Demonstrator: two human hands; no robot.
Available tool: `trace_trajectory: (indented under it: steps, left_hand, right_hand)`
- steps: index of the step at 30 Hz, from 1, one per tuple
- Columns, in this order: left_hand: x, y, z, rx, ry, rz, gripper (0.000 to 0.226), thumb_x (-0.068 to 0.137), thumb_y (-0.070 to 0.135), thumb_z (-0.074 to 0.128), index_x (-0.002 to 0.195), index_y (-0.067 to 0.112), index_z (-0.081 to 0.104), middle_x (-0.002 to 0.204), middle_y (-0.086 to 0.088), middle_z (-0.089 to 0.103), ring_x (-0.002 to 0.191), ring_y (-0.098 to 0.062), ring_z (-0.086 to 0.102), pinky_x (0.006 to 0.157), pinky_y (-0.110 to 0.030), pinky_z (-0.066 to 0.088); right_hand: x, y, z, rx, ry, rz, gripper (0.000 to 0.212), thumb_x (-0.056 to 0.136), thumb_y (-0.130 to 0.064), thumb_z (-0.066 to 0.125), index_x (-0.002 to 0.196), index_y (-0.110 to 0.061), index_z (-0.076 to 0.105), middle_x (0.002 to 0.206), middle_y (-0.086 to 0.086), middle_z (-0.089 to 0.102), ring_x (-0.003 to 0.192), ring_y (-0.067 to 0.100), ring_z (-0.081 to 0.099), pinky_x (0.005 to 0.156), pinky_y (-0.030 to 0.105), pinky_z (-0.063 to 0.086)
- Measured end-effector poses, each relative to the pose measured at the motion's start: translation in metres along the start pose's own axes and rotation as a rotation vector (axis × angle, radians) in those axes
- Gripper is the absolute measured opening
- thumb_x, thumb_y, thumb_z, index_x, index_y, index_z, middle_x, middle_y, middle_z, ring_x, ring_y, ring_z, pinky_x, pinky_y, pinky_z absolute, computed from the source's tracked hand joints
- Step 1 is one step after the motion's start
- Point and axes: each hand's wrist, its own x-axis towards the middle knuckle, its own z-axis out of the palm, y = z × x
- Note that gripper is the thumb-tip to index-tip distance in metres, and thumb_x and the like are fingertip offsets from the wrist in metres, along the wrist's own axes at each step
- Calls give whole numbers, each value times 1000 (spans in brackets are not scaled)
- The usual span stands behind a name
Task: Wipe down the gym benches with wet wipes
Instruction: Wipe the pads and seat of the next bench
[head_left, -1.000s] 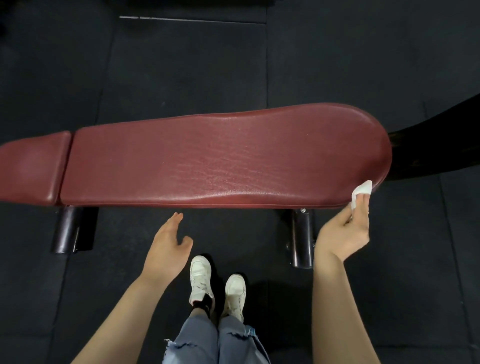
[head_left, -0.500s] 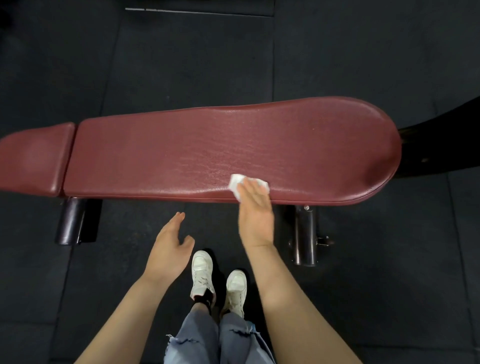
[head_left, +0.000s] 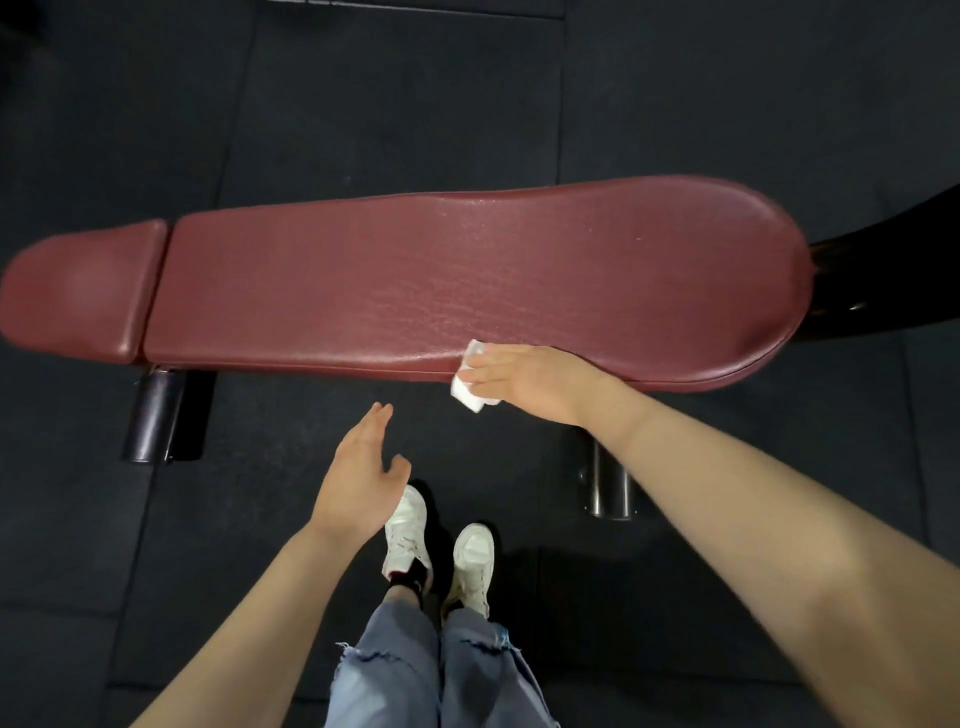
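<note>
The right hand (head_left: 524, 382) reaches forward with fingers (head_left: 480, 371) extended flat, while the left hand (head_left: 358, 480) hovers open (thumb apart).

Bench pad (head_left: 467, 270) grained glossy leatherette; floor mats (head_left: 389, 104) matt rubber.

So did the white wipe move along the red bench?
Yes. The wipe, under the right hand, slid left from the rounded right end of the bench to the near edge, left of the shiny metal leg.
</note>
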Motion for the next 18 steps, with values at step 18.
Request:
trace_trajectory:
  steps: [18]
  left_hand:
    - [4, 46, 23, 23, -66, 191, 62, 98, 14, 51, 155, 19, 27, 163, 5, 20, 150, -13, 17, 120, -35, 25]
  right_hand:
    - [-219, -21, -76, -2, 464, 727, 44, 82, 16, 65, 117, -11, 69, 128, 3, 64, 122, 15, 57, 110, 35, 40]
